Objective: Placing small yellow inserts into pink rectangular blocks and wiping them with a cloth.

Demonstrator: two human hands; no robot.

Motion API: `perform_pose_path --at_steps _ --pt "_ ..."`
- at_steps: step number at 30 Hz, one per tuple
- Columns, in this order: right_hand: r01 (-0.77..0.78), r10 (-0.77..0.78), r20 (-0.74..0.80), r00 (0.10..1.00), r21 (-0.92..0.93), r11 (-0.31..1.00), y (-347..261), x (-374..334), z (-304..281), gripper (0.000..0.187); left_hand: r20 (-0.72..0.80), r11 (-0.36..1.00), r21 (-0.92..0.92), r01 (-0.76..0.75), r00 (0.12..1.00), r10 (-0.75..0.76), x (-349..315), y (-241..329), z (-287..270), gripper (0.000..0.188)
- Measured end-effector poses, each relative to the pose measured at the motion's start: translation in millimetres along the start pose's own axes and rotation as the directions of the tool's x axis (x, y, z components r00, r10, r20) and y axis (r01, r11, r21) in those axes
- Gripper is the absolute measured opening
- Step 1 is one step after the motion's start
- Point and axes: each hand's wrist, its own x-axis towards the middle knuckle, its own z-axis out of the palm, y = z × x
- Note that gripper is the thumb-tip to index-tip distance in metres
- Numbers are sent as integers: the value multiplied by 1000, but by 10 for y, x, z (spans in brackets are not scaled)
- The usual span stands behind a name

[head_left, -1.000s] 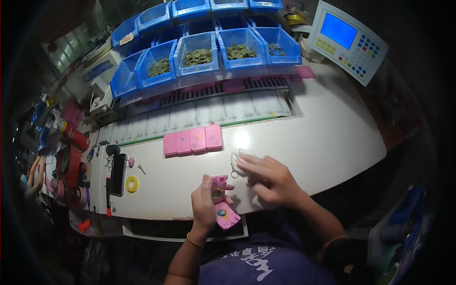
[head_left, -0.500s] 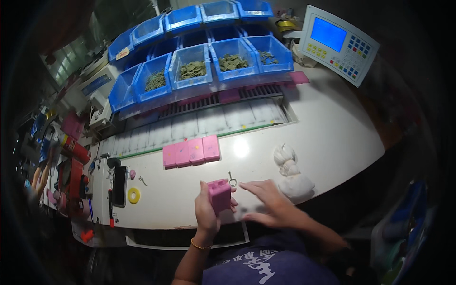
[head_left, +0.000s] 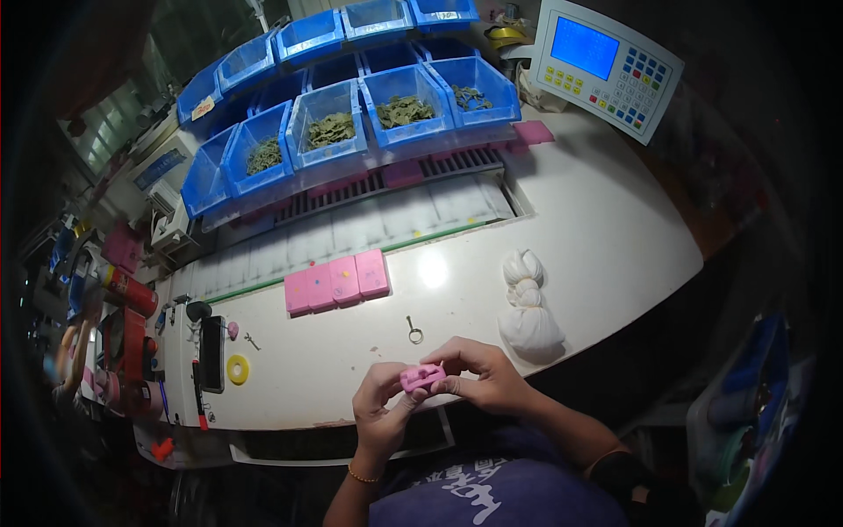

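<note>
Both hands hold one small pink block [head_left: 421,377] over the near edge of the white table [head_left: 597,255]. My left hand [head_left: 379,413] grips its left end from below. At its right end the fingers of my right hand [head_left: 481,376] curl over the top. A small metal key-like piece [head_left: 414,331] lies on the table just beyond the hands. Farther back, three pink blocks [head_left: 337,280] sit side by side in a row.
Blue bins [head_left: 369,123] with greenish parts stand in tiers at the back. A control panel with a blue screen [head_left: 606,66] is at the back right. A knotted white cloth [head_left: 527,307] lies right of the hands. A yellow tape roll [head_left: 237,369] and a black tool [head_left: 211,353] lie at the left.
The pink block was upright in my left hand. It now lies flat between both hands, and my right hand has come off the table onto it.
</note>
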Motion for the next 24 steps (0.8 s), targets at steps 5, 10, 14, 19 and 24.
perform_pose_path --at_steps 5,10,14,19,24 --pt "43 -34 -50 998 202 978 36 -51 69 30 32 991 -8 -132 991 133 -35 -12 65 26" --pt "103 -105 -81 991 -24 994 -64 -54 60 30 -2 980 -190 59 998 -61 -27 -12 102 28" --pt "274 -297 -146 944 -161 948 -22 -66 166 30 -78 978 -195 70 993 -87 -114 -101 147 29" --pt "300 -328 -262 908 -141 943 80 -129 305 27 -184 974 -226 -4 982 -39 -142 -68 296 31" --pt "-34 91 -118 989 415 909 -66 -70 146 38 -90 979 -205 -19 996 0 -118 -67 184 29"
